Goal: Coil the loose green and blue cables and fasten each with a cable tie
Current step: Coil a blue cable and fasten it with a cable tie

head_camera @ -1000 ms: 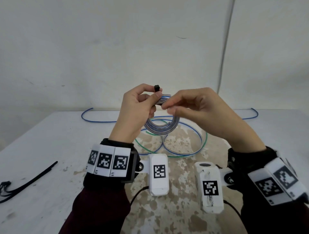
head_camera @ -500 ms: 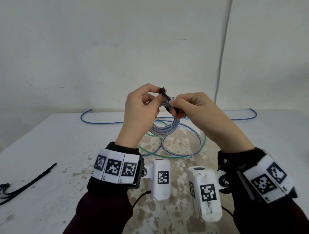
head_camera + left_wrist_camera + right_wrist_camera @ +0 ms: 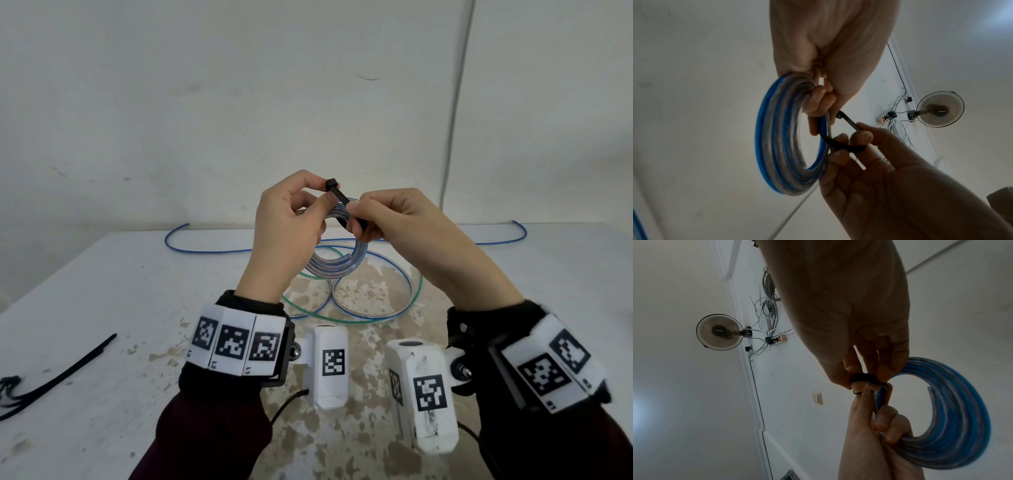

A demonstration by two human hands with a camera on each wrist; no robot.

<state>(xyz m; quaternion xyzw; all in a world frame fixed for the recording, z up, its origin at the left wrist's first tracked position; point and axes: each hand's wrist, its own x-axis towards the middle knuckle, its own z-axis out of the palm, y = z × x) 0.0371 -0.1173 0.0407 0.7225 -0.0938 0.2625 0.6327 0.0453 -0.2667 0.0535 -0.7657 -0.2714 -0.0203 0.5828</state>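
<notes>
Above the table [image 3: 102, 274], left hand [image 3: 284, 233] grips blue coil [image 3: 337, 263], right hand [image 3: 394, 219] pinches cable tie [image 3: 339, 196].

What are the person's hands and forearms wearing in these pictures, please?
Both hands, left and right, are bare, with no gloves. The forearms are in dark maroon sleeves. Each wrist carries a black strap with a band of white panels printed with black square marker codes. A white box-shaped camera module with its own marker hangs beside each wrist, trailing a thin black cable.
</notes>
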